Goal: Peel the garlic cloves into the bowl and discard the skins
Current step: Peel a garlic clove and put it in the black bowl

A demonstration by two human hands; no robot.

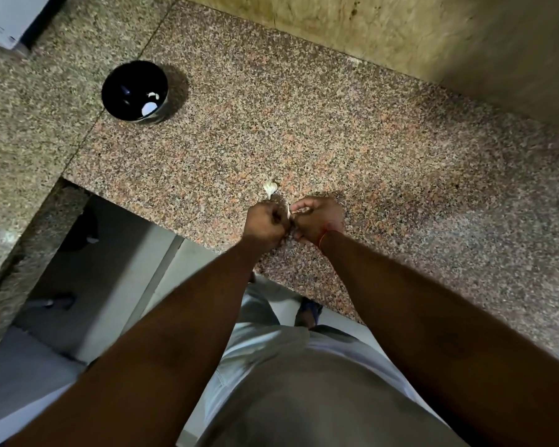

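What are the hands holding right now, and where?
Both the left hand and right hand pinch a garlic clove between them; only a pale sliver shows, so the exact hold cannot be told.

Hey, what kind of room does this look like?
Probably a home kitchen: a speckled granite countertop, a black bowl holding peeled garlic, and both hands working a clove at the counter's edge.
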